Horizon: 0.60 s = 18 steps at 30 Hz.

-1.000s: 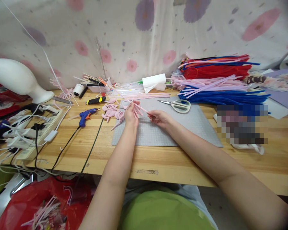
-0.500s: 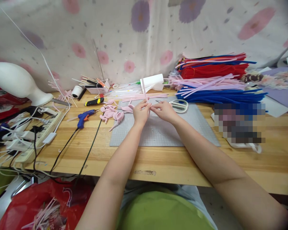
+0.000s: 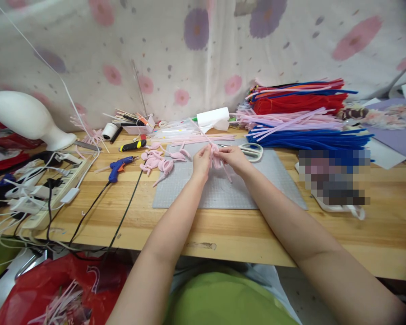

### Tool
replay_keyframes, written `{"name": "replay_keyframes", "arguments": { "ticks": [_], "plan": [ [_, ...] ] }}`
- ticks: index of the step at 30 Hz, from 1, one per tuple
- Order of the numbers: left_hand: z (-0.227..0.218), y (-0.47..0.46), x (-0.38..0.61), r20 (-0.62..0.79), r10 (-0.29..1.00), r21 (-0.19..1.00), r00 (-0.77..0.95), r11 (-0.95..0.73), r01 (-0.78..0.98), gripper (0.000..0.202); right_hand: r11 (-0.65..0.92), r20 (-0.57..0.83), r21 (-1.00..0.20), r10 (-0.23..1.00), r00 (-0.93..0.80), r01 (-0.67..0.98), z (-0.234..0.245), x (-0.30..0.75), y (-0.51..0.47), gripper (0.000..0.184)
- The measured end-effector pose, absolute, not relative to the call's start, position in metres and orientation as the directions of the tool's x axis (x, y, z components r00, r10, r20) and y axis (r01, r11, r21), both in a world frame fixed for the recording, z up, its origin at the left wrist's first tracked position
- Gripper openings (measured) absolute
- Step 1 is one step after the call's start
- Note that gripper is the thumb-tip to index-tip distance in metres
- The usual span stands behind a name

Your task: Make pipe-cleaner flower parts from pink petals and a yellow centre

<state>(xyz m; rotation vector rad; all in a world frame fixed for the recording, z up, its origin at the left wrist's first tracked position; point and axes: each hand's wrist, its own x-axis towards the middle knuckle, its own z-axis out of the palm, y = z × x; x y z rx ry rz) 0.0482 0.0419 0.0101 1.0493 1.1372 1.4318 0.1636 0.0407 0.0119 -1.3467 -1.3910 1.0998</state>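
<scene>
A pink pipe cleaner (image 3: pixel 216 159), bent into loops, is held between both hands above the grey cutting mat (image 3: pixel 219 194). One straight end slants up and to the left; another sticks out below the fingers. My left hand (image 3: pixel 202 160) is closed on its left side, and my right hand (image 3: pixel 235 157) pinches it from the right. Fingers hide part of the loops. Just behind my right hand lie white-handled scissors (image 3: pixel 252 152). Several curled pink pipe-cleaner pieces (image 3: pixel 159 161) are heaped on the table and the mat's left edge.
A blue glue gun (image 3: pixel 117 168) and a yellow-black cutter (image 3: pixel 132 145) lie to the left, near a crowded power strip (image 3: pixel 54 198). Bundles of blue pipe cleaners (image 3: pixel 311 136) and red ones (image 3: pixel 301 103) are stacked at back right. A white foam head (image 3: pixel 20 117) stands far left.
The pipe cleaner has turned in my hands: its looped part now shows between the fingers, and its upright end leans further left. My right hand has moved slightly.
</scene>
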Motion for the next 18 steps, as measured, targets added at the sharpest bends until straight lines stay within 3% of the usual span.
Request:
{"name": "replay_keyframes", "arguments": {
  "ticks": [2,3,5,7,9,11,13,18],
  "plan": [
    [0.017,0.044,0.040,0.299,0.918,0.952,-0.261,-0.269,0.145,0.028,0.013,0.023,-0.953,0.999,0.027,0.304,0.012,0.168,0.042,0.030],
    [0.021,0.045,0.035,0.442,0.861,0.878,-0.250,-0.360,0.315,0.028,0.020,0.032,-0.937,0.999,0.027,0.349,0.013,0.170,0.042,0.029],
    [0.032,0.048,0.027,0.604,0.796,0.675,-0.037,-0.485,0.556,0.024,0.060,0.063,-0.910,0.998,-0.005,0.411,0.014,0.172,0.043,0.028],
    [0.039,0.052,0.023,0.604,0.768,0.503,0.214,-0.575,0.645,0.020,0.114,0.105,-0.896,0.993,-0.045,0.428,0.015,0.173,0.043,0.028],
    [0.043,0.056,0.021,0.551,0.764,0.432,0.337,-0.607,0.667,0.019,0.152,0.140,-0.904,0.988,-0.060,0.400,0.016,0.173,0.043,0.029],
    [0.043,0.058,0.022,0.515,0.794,0.461,0.324,-0.575,0.676,0.019,0.174,0.166,-0.914,0.985,-0.053,0.368,0.017,0.174,0.043,0.029],
    [0.044,0.059,0.023,0.465,0.846,0.570,0.261,-0.512,0.642,0.018,0.191,0.190,-0.910,0.981,-0.039,0.369,0.018,0.174,0.043,0.030],
    [0.050,0.058,0.027,0.122,0.972,0.948,0.201,-0.174,0.267,0.014,0.219,0.217,-0.881,0.975,-0.055,0.419,0.026,0.173,0.038,0.030]
  ]
}}
